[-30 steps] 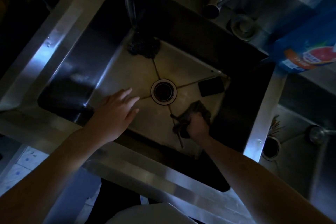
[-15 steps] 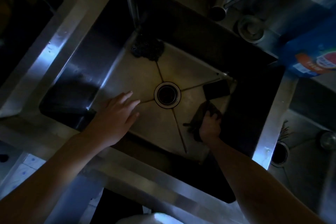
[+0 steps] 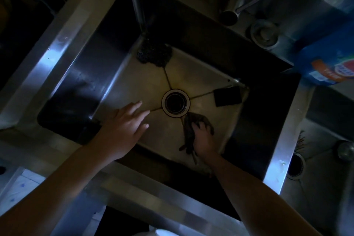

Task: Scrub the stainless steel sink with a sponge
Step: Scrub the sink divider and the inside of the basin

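The stainless steel sink (image 3: 63, 51) fills the middle of the frame. It is a deep square basin seen at a slant, with a flat brushed rim that catches pale light at the left and lower right while the walls lie in shadow. The dull floor is creased by four lines running from the corners to a round, ringed drain (image 3: 175, 102) at the centre.

Just below and right of the drain lies a dark scrubbing cloth (image 3: 188, 134), limp, crumpled and ragged at its edges (its weave is lost in the dim light). The right hand (image 3: 204, 140) grips it from above, with the fingers curled into the folds and pressing it onto the sink floor. That forearm reaches in from the lower right of the frame, over the near rim.

A flat, black rectangular sponge (image 3: 228, 96) lies in the right corner of the floor, apart from the hand. A coarse, knobbly scouring pad (image 3: 154, 56) sits in the upper corner.

The left hand (image 3: 124, 126) is left of the drain, fingers straight and slightly fanned toward it, holding nothing. Whether the palm touches the steel cannot be told. Its arm enters from the lower left. The two hands are well apart.

Beyond the basin, a metal tap (image 3: 247, 0) stands at the upper right, with a round metal strainer plug (image 3: 265, 33) on the ledge below it. A glossy blue packet (image 3: 329, 63) printed in orange and red is at the right edge. A second steel basin (image 3: 321, 178) shows at the lower right.
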